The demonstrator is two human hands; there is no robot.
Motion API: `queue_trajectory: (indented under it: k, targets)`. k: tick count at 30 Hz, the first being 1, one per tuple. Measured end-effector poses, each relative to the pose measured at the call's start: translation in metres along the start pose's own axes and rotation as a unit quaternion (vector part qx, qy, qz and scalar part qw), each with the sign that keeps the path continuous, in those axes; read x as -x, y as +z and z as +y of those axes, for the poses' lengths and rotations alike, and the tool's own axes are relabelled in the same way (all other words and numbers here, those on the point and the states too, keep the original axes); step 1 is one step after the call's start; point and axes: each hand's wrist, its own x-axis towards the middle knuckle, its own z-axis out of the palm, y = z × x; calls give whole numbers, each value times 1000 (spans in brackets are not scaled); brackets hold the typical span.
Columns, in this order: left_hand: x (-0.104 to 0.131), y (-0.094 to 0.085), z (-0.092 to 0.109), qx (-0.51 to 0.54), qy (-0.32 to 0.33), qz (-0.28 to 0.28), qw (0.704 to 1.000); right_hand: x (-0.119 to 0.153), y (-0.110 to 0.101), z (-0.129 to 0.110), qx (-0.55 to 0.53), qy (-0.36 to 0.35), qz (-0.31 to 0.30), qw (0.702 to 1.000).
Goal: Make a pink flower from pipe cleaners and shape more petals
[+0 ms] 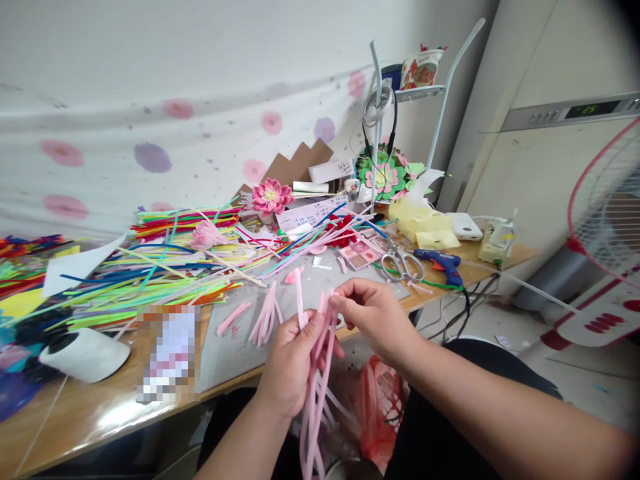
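A bundle of long pale-pink pipe cleaners [315,413] hangs from my left hand [295,360], its fingers wrapped round the strands. My right hand [375,313] pinches the upper ends of some pink strands between thumb and forefinger, close to my left fingertips. One pale strand stands up above my left thumb. On the grey mat [215,360] behind my hands lie a bunched group of pink pipe cleaners [267,317], a short pink piece [233,319] and a small pink petal shape [294,275].
Many coloured pipe cleaners [165,267] cover the table's left side. Scissors [401,261] and a blue glue gun [443,265] lie at the right. A white roll [85,355] sits at front left. A red plastic bag [380,407] is below the table edge; a fan [607,220] stands right.
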Motion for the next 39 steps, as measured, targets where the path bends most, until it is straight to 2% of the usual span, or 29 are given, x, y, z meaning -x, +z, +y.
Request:
queue_trajectory:
  k: [9,16,20,24,28,34,39]
  targets:
    - [-1,-1,-2,-10,16,-25,1000,0,2,-1,-41,3,28,999]
    - [-1,-3,-2,10,7,-18,1000,-3,-1,6,-102,-2,-30,994]
    - [-1,-3,1,5,10,-16,1000,-4,-5,8,-51,-73,-44,995]
    - [-1,-3,3,-18,14,-22,1000,-4,-6,7,13,-127,-28,991]
    - [0,-3,3,-30,13,-20,999,-4,-5,7,30,-138,-20,990]
    - [0,-4,6,-41,-4,-33,999,-5,-6,5,38,-149,-67,986]
    - [-3,-5,7,-62,13,-24,998,-4,-6,2,46,-154,-81,984]
